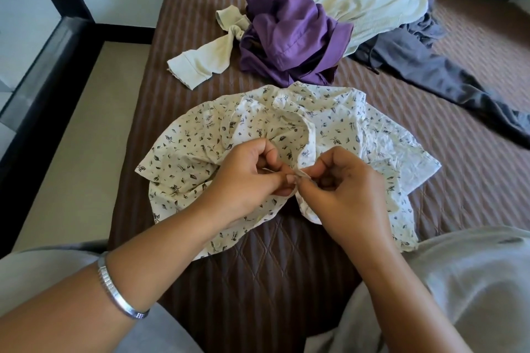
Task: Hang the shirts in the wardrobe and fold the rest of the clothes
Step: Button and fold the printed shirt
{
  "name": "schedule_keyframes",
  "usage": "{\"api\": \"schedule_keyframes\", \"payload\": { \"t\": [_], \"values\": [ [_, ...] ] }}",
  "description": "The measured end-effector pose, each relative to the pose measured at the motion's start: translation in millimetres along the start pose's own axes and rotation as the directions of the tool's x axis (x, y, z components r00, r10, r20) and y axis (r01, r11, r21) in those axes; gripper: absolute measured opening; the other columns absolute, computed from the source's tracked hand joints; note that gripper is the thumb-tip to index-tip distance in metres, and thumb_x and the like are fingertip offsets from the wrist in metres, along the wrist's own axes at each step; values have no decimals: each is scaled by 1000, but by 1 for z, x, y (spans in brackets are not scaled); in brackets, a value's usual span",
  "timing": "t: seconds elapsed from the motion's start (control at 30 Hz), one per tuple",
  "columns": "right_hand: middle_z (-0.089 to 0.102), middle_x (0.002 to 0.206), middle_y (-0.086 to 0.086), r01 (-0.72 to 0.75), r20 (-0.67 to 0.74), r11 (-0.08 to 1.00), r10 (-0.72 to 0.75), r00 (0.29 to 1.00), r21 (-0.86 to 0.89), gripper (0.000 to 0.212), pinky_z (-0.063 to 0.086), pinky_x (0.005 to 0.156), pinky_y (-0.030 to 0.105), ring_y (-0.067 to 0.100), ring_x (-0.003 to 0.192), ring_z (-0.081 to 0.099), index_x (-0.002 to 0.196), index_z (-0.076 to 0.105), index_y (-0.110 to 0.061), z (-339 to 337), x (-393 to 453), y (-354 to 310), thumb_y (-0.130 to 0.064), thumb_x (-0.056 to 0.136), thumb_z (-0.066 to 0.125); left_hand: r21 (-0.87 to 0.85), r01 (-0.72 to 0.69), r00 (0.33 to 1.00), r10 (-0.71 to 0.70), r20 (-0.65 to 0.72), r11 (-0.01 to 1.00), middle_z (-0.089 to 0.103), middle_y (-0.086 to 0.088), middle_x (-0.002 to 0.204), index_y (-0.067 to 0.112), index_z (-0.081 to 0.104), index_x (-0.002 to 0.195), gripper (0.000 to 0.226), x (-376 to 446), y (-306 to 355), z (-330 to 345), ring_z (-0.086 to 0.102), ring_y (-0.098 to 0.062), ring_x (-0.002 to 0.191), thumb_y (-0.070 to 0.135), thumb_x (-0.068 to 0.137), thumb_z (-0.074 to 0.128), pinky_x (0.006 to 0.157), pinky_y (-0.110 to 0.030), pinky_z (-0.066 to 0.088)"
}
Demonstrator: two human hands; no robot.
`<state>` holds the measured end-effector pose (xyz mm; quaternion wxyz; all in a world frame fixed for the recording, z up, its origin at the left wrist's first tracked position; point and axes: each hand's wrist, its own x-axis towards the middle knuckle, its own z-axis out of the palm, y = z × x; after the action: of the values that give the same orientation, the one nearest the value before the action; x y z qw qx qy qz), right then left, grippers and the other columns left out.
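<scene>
Left hand [252, 178] and right hand [341, 186] both pinch the front edges of the leaf-print shirt [186, 152], spread on the bed [473, 71]; keep the placket taut and aligned, working each button through squarely before hanging

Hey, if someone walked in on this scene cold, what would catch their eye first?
Probably the two hands at centre: the left hand and right hand pinch the front edges of a leaf-print shirt spread on the brown bed. Behind it, a bright purple garment sits crumpled on a cream top, with grey trousers to the right.
</scene>
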<state>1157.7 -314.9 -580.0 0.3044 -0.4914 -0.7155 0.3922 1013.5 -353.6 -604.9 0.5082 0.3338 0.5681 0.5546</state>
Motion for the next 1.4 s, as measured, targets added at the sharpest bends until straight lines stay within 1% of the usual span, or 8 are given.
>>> {"api": "schedule_keyframes", "payload": {
  "t": [0.13,0.3,0.47,0.63,0.77,0.9,1.1,1.4],
  "values": [
    [66,64,-2,-2,-31,1000,2,1000,0,28,50,52,27,17,56,62,67,53,-22,0,-1,-2,-8,73,77,-29,-13,1000,13,-7,999,65,-6,67,9,40,73,37,1,-2,0,69,-18,68,-20,80,62,61,-27,59],
    [69,66,-5,-48,-2,999,48,999,-8,29,48,52,13,3,57,64,74,50,-20,0,-1,-4,-11,75,77,-26,-66,997,65,-31,998,62,-11,69,10,37,70,40,-2,-6,4,66,-14,65,-21,81,60,61,-26,58],
    [65,58,9,-62,-6,995,63,998,77,22,28,37,17,6,35,36,78,48,-21,4,-4,-1,-11,85,66,-95,-61,993,50,-110,994,67,-10,70,11,37,70,40,-2,-9,6,68,-13,65,-20,81,60,59,-24,56],
    [73,71,-4,-103,-21,978,109,994,182,30,54,53,25,14,59,68,80,47,-19,10,-2,3,-2,78,72,-241,-7,988,-31,-153,970,69,-15,73,11,38,72,38,-3,-11,12,72,-24,76,-18,83,61,63,-28,60],
    [69,70,0,-56,-38,985,63,997,160,33,55,60,23,12,63,66,78,48,-19,18,-3,8,3,75,73,-302,85,974,-143,-177,950,68,-4,63,12,41,71,34,-5,-11,14,70,-16,65,-12,85,60,60,-27,59],
    [57,62,-6,24,-79,999,-22,997,23,32,48,54,21,8,58,56,75,46,-24,26,-5,10,0,74,68,-351,158,961,-225,-158,923,69,-15,76,15,45,71,35,-5,-7,16,70,-23,70,-7,76,71,56,-29,57],
    [67,74,-8,56,-118,994,-45,992,93,37,51,62,15,4,69,66,76,48,-29,24,-1,11,2,78,67,-404,175,962,-243,-123,898,73,-11,79,13,47,80,39,-1,-2,13,72,-21,75,-16,69,72,75,-36,60],
    [68,77,-7,108,-172,990,-91,981,93,32,53,63,18,3,70,67,80,48,-24,28,-1,12,-1,80,71,-421,127,965,-211,-158,898,65,-5,59,14,39,71,37,5,-4,9,67,-15,57,-12,84,62,56,-25,59]
  ]
}}
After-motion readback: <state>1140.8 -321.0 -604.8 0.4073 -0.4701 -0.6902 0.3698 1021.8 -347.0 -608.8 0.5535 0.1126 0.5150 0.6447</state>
